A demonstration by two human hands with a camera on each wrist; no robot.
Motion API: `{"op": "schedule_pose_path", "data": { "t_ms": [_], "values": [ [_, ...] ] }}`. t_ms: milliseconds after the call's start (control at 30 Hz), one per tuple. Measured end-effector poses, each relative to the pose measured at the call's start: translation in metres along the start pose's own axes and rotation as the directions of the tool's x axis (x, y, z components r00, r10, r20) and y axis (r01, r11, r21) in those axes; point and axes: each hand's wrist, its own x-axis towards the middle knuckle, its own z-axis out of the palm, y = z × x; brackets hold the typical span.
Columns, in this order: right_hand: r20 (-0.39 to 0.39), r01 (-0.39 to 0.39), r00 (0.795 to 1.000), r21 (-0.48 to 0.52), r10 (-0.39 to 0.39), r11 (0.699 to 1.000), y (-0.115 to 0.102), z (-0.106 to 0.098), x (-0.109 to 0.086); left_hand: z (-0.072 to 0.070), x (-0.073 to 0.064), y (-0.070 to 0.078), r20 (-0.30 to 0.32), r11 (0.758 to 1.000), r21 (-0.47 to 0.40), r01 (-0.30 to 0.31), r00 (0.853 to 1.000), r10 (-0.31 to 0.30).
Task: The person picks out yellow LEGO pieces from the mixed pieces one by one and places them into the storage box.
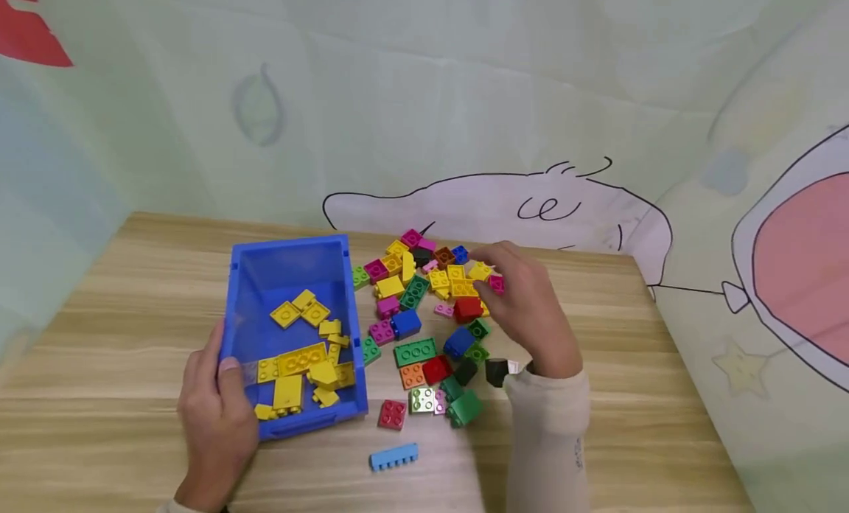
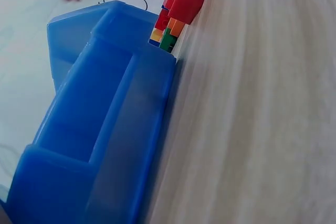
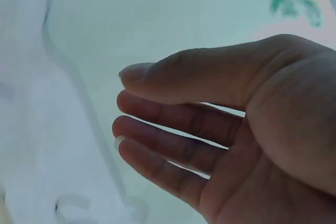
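Note:
My left hand (image 1: pixel 219 410) grips the near left side of a blue plastic bin (image 1: pixel 292 266), its thumb over the rim. Inside lie several yellow building bricks (image 1: pixel 288 393). In the left wrist view the bin's outer wall (image 2: pixel 142 108) fills the left half. My right hand (image 1: pixel 533 310) hovers over the right part of a pile of loose bricks, closest to some yellow bricks (image 1: pixel 463 287) and a magenta brick (image 1: pixel 497 283). The right wrist view shows that hand (image 3: pixel 252 156) with loosely bent fingers, thumb near the fingertips, and nothing between them.
Bricks of many colours spread right of the bin, among them a blue brick (image 1: pixel 406 323), a red brick (image 1: pixel 393 415) and a green brick (image 1: pixel 466 408). A light blue brick (image 1: pixel 394 457) lies nearest the front. A printed cloth wall (image 1: pixel 424 115) stands behind the wooden table (image 1: pixel 99 351).

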Motion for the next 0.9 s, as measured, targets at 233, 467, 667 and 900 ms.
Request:
{"op": "schedule_pose_path", "data": {
  "t_ms": [233,467,667,900],
  "values": [
    [0.174,-0.269,0.946,-0.042,0.272,0.962,0.059,0.015,0.007,0.0,-0.001,-0.002,-0.018,1.0,-0.001,0.0,1.0,0.0],
    [0.341,-0.421,0.847,-0.037,0.407,0.906,0.093,0.047,0.011,0.002,0.001,-0.002,-0.014,1.0,-0.004,-0.015,1.0,0.015],
    [0.369,-0.476,0.803,-0.075,0.467,0.876,0.098,0.063,0.012,0.003,0.001,-0.003,-0.019,1.0,-0.004,-0.023,1.0,0.023],
    [0.361,-0.457,0.81,-0.105,0.462,0.883,0.094,0.076,0.017,0.002,0.001,-0.004,-0.017,1.0,0.007,-0.018,1.0,0.018]
  ]
}}
